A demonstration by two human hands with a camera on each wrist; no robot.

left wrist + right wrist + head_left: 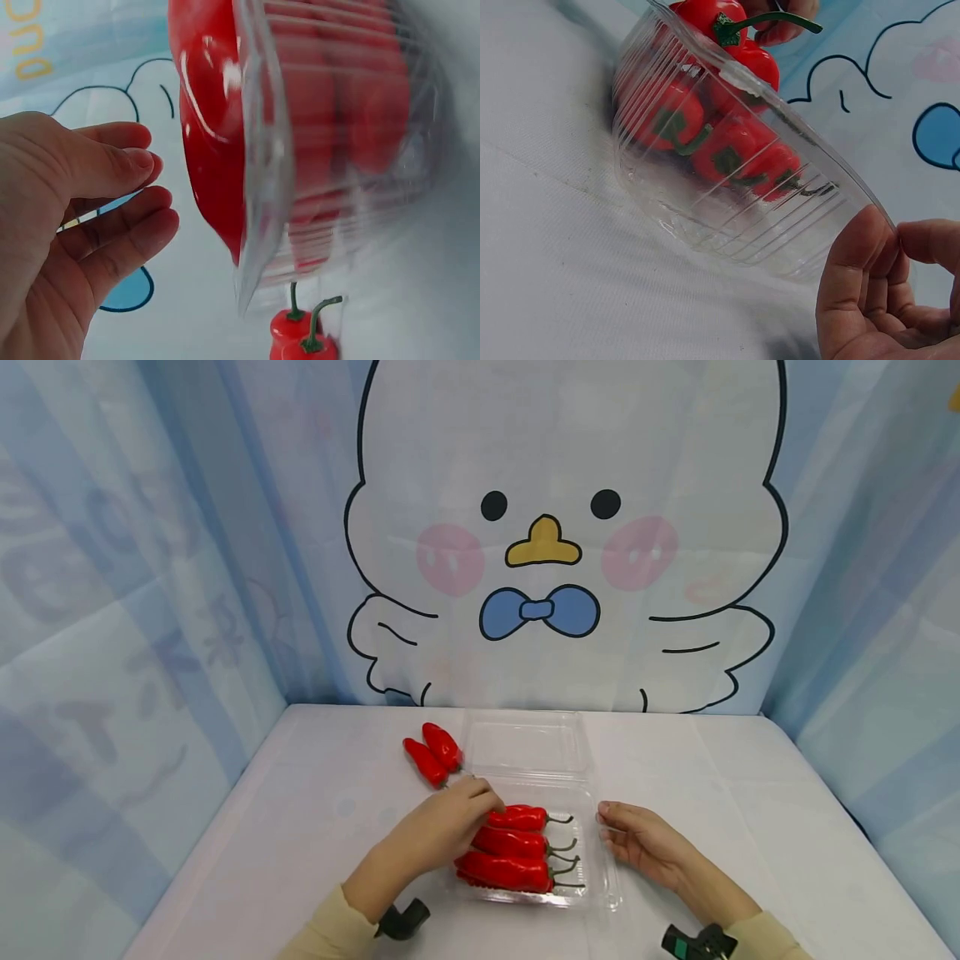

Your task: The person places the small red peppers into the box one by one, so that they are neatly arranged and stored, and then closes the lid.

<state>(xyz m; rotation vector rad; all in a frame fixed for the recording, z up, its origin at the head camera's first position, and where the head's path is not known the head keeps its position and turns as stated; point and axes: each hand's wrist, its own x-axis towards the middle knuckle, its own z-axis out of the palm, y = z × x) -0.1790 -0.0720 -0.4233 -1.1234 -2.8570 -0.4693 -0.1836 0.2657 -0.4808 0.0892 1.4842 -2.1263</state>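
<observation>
A clear plastic clamshell box (600,881) sits on the table with its lid (525,745) folded back away from me. Several red chili peppers (513,868) with green stems are in its base, stems pointing right. Over the box's left side hovers my left hand (446,825), fingers loosely bent; the left wrist view shows nothing between the thumb and fingers. At the right edge, my right hand (889,292) pinches the box's rim between thumb and index finger, its other fingers curled.
Two loose red peppers (426,763) lie on the white-covered table (720,793), left of the lid. Behind the table hangs a cloth backdrop (555,668) with a cartoon bird, and pale blue curtains (112,610) flank both sides.
</observation>
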